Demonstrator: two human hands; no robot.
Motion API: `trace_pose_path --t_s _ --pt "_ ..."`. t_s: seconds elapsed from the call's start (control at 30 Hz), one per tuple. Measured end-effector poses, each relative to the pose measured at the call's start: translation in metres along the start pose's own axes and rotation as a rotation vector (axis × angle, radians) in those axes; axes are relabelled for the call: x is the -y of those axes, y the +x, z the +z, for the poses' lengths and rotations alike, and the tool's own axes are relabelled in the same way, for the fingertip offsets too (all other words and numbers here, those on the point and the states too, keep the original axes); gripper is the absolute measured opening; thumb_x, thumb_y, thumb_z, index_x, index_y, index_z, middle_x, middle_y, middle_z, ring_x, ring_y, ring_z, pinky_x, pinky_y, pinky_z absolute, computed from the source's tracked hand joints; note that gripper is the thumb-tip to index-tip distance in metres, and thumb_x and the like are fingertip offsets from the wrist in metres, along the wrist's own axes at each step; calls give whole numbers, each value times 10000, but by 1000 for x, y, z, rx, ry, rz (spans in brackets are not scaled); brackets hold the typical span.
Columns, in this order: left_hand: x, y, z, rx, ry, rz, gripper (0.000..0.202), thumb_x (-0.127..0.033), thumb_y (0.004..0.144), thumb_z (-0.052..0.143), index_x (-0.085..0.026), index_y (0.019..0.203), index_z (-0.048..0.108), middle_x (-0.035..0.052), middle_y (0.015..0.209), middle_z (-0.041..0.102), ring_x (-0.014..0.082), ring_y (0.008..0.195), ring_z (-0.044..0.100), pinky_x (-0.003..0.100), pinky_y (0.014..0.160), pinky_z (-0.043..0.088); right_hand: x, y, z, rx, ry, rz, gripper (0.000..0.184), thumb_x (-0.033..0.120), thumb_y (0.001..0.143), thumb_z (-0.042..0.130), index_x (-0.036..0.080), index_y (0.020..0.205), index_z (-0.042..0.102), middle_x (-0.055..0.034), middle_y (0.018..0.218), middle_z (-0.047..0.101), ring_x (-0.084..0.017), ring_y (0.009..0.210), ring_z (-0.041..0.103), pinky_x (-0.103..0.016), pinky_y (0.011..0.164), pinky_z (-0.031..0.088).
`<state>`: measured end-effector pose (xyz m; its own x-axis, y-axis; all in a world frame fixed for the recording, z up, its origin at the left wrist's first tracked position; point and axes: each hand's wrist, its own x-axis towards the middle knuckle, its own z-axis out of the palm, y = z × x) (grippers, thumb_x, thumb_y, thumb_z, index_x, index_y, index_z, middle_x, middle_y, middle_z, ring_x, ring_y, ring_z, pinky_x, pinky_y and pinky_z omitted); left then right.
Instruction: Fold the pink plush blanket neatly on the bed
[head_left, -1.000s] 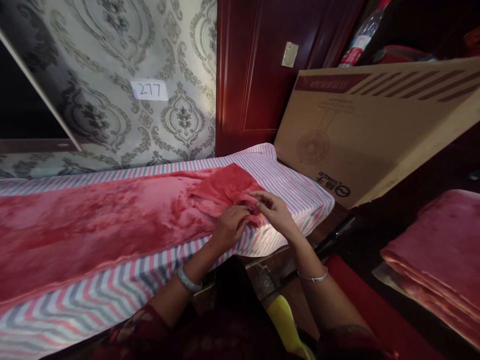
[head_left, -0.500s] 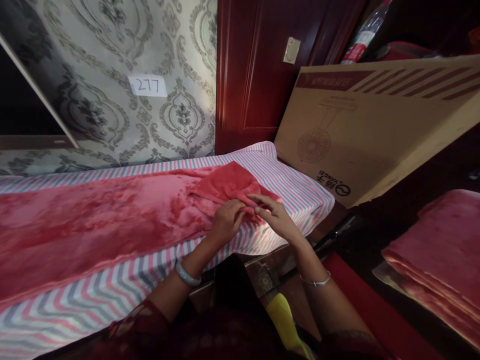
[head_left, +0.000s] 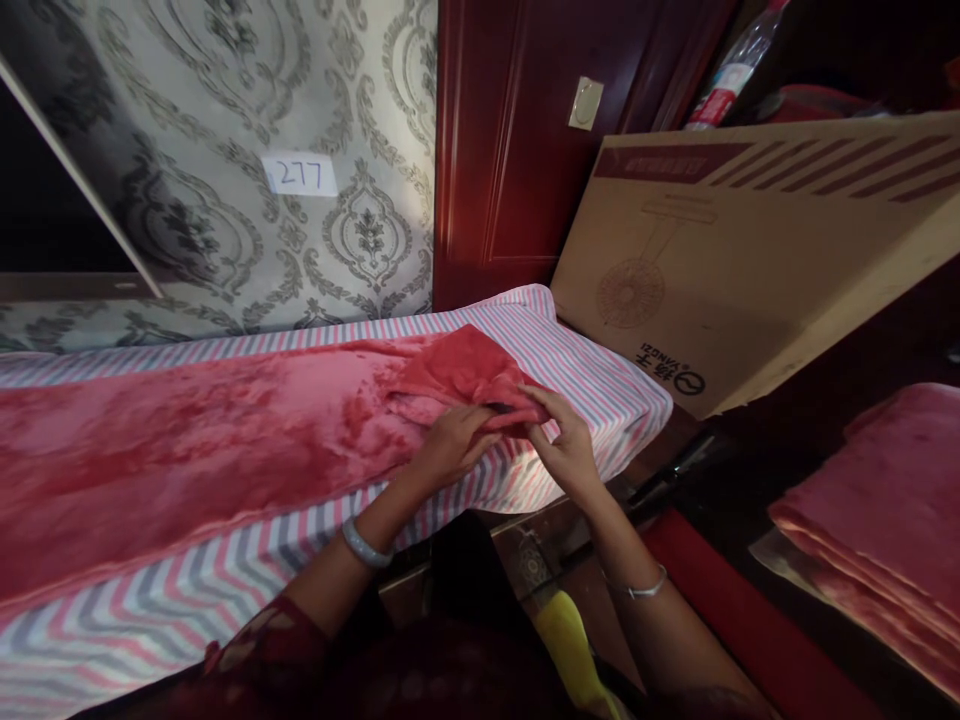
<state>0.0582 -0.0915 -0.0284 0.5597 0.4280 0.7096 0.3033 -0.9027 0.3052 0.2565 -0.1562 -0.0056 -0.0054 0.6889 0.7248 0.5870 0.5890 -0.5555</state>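
A long red and pink plush cloth (head_left: 277, 430) lies lengthwise over a striped sheet (head_left: 600, 370). Its right end is bunched and folded over, with the plainer red underside up. My left hand (head_left: 456, 442) grips the near edge of that bunched end, fingers curled around it. My right hand (head_left: 562, 440) pinches the same end farther right, thumb below and fingers on top. Between the two hands the cloth's edge gapes into a small dark fold. Some of my left fingertips are hidden in the fabric.
A large cardboard box (head_left: 720, 270) leans beyond the sheet's right end, with a plastic bottle (head_left: 731, 75) behind it. Folded pink plush cloth (head_left: 885, 510) is stacked at the right. Below me is a yellow object (head_left: 566, 645). A dark red door (head_left: 517, 150) stands behind.
My hands have moved slightly apart, the right one shifting right and down. The cloth's edge between them has opened into a gap.
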Motion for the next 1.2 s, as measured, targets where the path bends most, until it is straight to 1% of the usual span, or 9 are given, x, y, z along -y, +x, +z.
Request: trace_pose_path --t_s 0.1,0.2,0.4,0.47,0.57,0.77,0.87,1.0,1.2 --pt "23 4 -12 110 -25 -28 313 -293 1043 443 -207 1240 670 107 1187 745 230 1064 704 373 931 534 3 -3 -9 -16 -23 -3 469 143 866 548 268 1303 664 -66 1251 720 -255 1168 650 -445 1032 503" --pt "53 10 -22 198 52 -104 298 -242 1019 445 -199 1123 720 98 1094 758 225 992 707 356 896 535 0 -11 -11 -28 -25 -23 456 146 858 550 272 1277 680 -63 1210 734 -256 1120 666 -443 997 521" --pt "95 10 -45 198 335 -404 281 -153 818 642 -185 1082 734 163 1174 701 333 1165 615 496 1043 458 -9 -24 -11 -60 -29 -4 419 177 874 561 283 1259 691 -67 1164 745 -265 1074 678 -442 950 545" --pt "104 6 -55 88 195 -596 245 -106 772 628 -200 967 742 148 1128 714 328 1187 603 489 1087 425 -9 -27 -12 -68 -35 6 403 182 878 565 278 1248 694 -68 1142 745 -263 1056 680 -434 937 548" --pt "119 2 -68 -172 -133 -846 204 -85 707 625 -225 818 725 100 979 742 300 1123 636 412 1077 450 -9 -31 -13 -77 -44 2 404 164 880 554 273 1243 691 -65 1120 738 -251 1019 679 -411 899 554" --pt "150 10 -82 -480 -445 -1108 183 -154 810 533 -154 867 706 54 654 683 228 727 673 362 747 595 -14 -44 -12 -115 -185 -77 432 131 860 528 269 1232 697 -70 1019 727 -256 925 662 -415 814 555" --pt "156 10 -81 -527 -627 -1212 127 -140 787 558 -121 822 678 55 593 661 210 622 664 365 659 615 -17 -51 -7 -69 -222 -109 472 123 864 511 283 1275 680 -66 1008 722 -257 900 657 -421 802 557" --pt "154 2 -80 -554 -787 -1263 163 -94 710 576 -131 836 672 51 643 694 194 587 672 334 603 624 -19 -58 -3 -7 -258 -98 552 107 859 491 291 1363 622 -72 1032 710 -268 927 648 -433 806 562" --pt "155 -3 -85 -495 -906 -1340 190 -77 743 554 -110 870 692 43 548 645 177 448 612 303 517 591 -18 -67 -1 119 -280 -77 592 95 856 480 265 1416 566 -88 1064 686 -264 968 642 -420 834 570"
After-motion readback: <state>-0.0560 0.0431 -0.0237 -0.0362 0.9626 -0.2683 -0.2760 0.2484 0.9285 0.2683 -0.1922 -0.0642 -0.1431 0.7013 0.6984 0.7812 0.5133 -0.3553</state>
